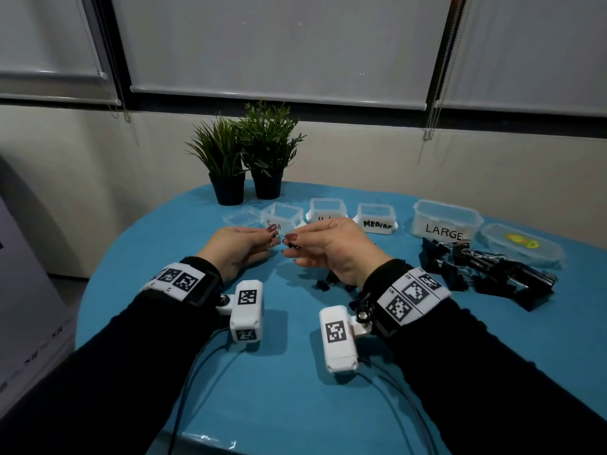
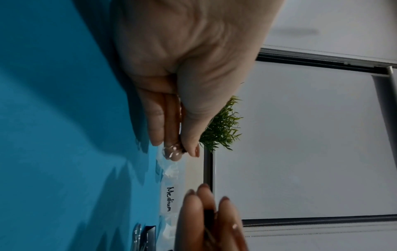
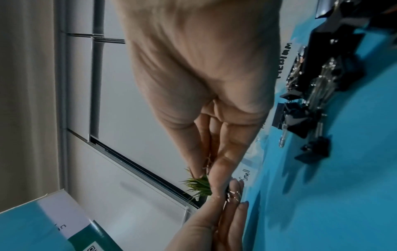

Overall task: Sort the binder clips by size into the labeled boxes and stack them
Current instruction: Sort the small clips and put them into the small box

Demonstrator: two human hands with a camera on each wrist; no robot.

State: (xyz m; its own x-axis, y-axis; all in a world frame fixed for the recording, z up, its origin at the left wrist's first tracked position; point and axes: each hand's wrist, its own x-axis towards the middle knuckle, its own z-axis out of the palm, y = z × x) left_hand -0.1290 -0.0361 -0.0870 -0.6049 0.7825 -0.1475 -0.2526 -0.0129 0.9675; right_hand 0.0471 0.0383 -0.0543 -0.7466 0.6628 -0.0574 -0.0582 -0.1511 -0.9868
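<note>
Both hands are raised over the blue table in front of the clear labeled boxes. My left hand (image 1: 274,237) pinches a small binder clip (image 2: 171,152) between thumb and fingers, its wire loops sticking out. My right hand (image 1: 289,245) pinches another small black clip (image 1: 293,246), also seen in the left wrist view as a dark clip (image 2: 209,214) between its fingers. The two hands almost meet. Behind them stand the "Small" box (image 1: 283,215), a "Medium" box (image 1: 328,208), a second medium box (image 1: 377,215) and the "LARGE" box (image 1: 445,218).
A pile of big black clips (image 1: 486,274) lies right of my right wrist. Several small clips (image 1: 323,284) lie under the right hand. A loose lid (image 1: 239,217) sits left of the boxes, a stickered lid (image 1: 522,245) at far right. Two potted plants (image 1: 249,159) stand behind.
</note>
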